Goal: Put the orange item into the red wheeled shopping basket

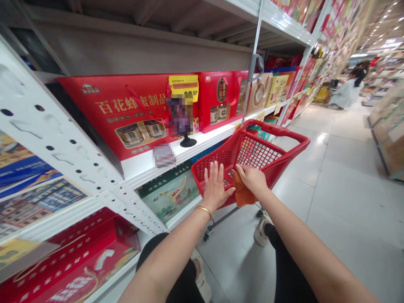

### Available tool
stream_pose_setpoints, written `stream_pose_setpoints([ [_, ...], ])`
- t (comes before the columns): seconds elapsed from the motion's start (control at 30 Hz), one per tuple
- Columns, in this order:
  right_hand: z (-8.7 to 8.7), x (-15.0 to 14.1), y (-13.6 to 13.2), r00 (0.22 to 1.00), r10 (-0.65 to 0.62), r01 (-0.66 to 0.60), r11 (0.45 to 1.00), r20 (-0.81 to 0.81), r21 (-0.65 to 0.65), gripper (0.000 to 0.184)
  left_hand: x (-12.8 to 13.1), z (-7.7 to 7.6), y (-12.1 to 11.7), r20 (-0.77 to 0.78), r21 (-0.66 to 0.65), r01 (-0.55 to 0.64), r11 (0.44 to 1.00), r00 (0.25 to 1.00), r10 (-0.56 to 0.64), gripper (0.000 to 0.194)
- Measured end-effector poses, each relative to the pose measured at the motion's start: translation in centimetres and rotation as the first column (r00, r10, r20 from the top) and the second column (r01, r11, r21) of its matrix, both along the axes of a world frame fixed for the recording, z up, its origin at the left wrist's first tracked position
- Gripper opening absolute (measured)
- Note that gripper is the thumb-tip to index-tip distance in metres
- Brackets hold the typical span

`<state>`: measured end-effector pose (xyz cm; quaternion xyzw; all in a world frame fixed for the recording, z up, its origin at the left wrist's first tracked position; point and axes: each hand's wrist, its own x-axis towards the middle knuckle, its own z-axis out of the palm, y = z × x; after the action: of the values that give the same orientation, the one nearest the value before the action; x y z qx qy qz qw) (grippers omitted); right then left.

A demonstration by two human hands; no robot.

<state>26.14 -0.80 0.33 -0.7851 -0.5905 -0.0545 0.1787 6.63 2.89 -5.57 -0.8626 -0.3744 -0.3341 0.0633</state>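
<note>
A red plastic shopping cart (pixel 268 145) with latticed walls stands in front of me on small wheels. My left hand (pixel 214 187) lies at its near rim, fingers stretched and spread, with a gold bangle on the wrist. My right hand (pixel 252 181) is closed on an orange-brown cloth (pixel 243 192) at the same rim. The cloth hangs down over the cart's outer near side. How far my left fingers press on the rim I cannot tell.
White shelving (pixel 132 179) runs along the left, with red gift boxes (pixel 139 99) and a yellow price tag (pixel 184 86). A small black stand (pixel 188 142) sits on the shelf edge. A metal pole (pixel 255 46) rises behind the cart. Farther down the aisle a person (pixel 347 90) crouches.
</note>
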Motion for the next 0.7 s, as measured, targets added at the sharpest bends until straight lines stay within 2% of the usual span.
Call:
stream_pose_setpoints([
  [0.13,-0.4,-0.4,0.7,0.998,-0.048,0.046,0.997,0.029,0.062,0.054,0.0,0.1,0.0,-0.030,0.000,0.000,1.000,1.000,0.000,0.106],
  [0.23,-0.6,-0.5,0.3,0.999,-0.034,0.031,0.993,0.026,0.110,0.053,0.0,0.0,0.0,-0.021,0.009,0.007,1.000,1.000,-0.007,0.105],
  [0.37,1.5,0.3,0.2,0.996,0.008,-0.001,0.997,-0.088,0.076,0.068,0.1,-0.2,0.1,-0.012,0.026,0.012,1.000,1.000,-0.012,0.108],
  [0.43,2.6,0.6,0.6,0.987,0.040,-0.022,0.993,-0.155,0.116,0.074,0.1,-0.2,0.1,-0.013,0.033,0.012,0.999,1.000,-0.012,0.108],
  [0.5,2.9,0.4,1.5,0.977,0.071,-0.035,0.983,-0.199,0.179,0.073,0.1,-0.2,0.1,-0.006,0.040,0.010,0.999,1.000,-0.010,0.107],
  [0.6,1.4,-0.7,2.8,0.973,0.105,-0.051,0.967,-0.204,0.251,0.058,0.1,-0.2,0.1,0.004,0.050,0.000,0.999,1.000,0.000,0.105],
  [0.7,-0.9,-1.6,3.5,0.990,0.117,-0.083,0.934,-0.077,0.349,0.043,0.1,-0.2,0.1,-0.003,0.056,0.001,0.998,1.000,-0.001,0.104],
])
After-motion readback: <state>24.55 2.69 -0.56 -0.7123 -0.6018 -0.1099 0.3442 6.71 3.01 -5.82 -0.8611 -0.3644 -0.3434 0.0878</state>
